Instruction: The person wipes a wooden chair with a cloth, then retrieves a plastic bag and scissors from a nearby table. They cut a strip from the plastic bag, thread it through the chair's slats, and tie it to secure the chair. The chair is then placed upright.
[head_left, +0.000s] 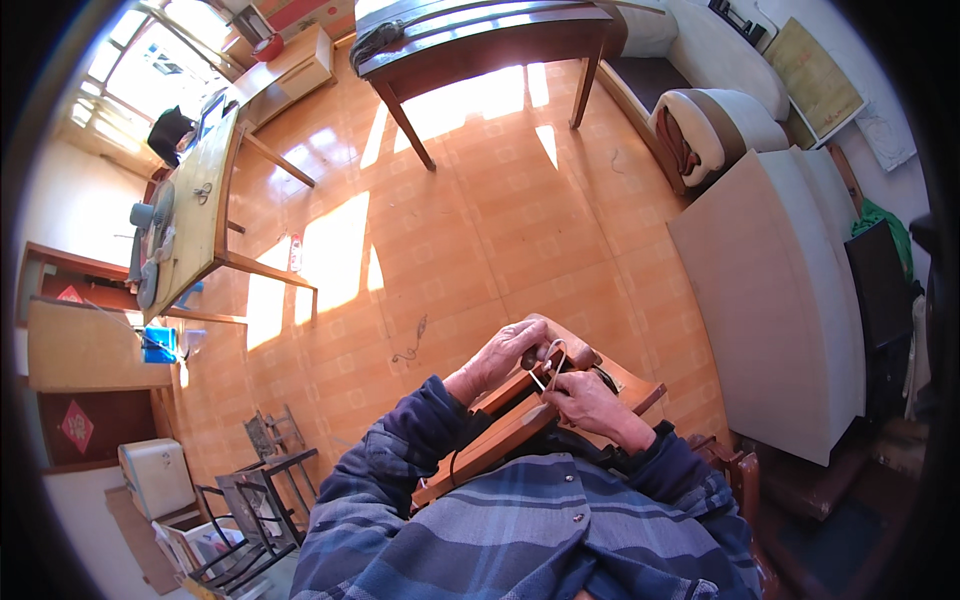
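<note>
A person in a blue plaid jacket (520,530) sits looking down at a wooden stringed instrument (530,410) that lies slanted across the lap, its long reddish-brown body running from lower left up toward a rounded end near the hands. The left hand (503,357) curls over the upper end of the instrument, its fingers closed around the wood beside a small dark peg (529,357). The right hand (590,402) rests on the instrument just beside the left, fingers pinched on a thin pale string (548,368) that loops up between the two hands. Both hands are grasping, the left on the instrument's end, the right on the string. Beyond the knees spreads an orange tiled floor (450,230) with bright patches of sunlight. A dark wooden table (470,35) stands at the top of the view, and a lighter wooden worktop (205,200) at the left carries a pair of scissors and a small fan. To the right lies a large pale board (770,300) near a cushioned sofa (720,125). Dark metal racks (255,500) stand at the lower left, beside a pale boxy appliance (157,475).
</note>
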